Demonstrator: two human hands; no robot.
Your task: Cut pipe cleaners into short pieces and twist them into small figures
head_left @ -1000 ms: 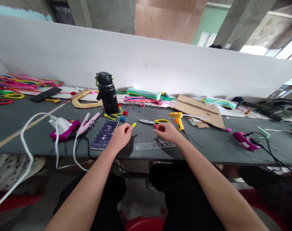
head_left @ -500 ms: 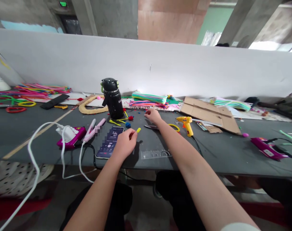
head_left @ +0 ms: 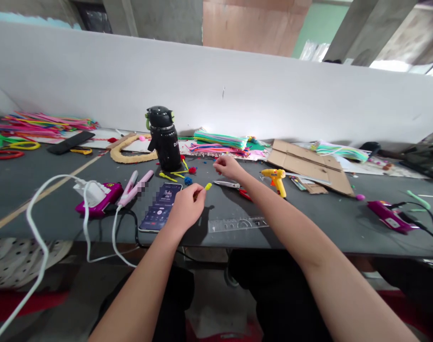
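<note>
A short, fuzzy yellow pipe cleaner piece sticks up from the closed fingertips of my left hand, just above the table near the phone. Farther forward, my right hand hangs over the table with its fingers pinched together; whatever is between them is too small to make out. Below it lie scissors, their handles partly covered by my right forearm. Small yellow stems with red and blue pom-poms rest by the black bottle.
A clear ruler lies near the front edge. To the right are a yellow glue gun, cardboard and a purple power strip. Leftward, another power strip has trailing white cords. Pipe cleaner bundles line the white partition.
The view has shifted slightly. My right forearm has swung to the right, uncovering the red scissors handle and more of the ruler. My left hand keeps its pinch on the yellow piece.
</note>
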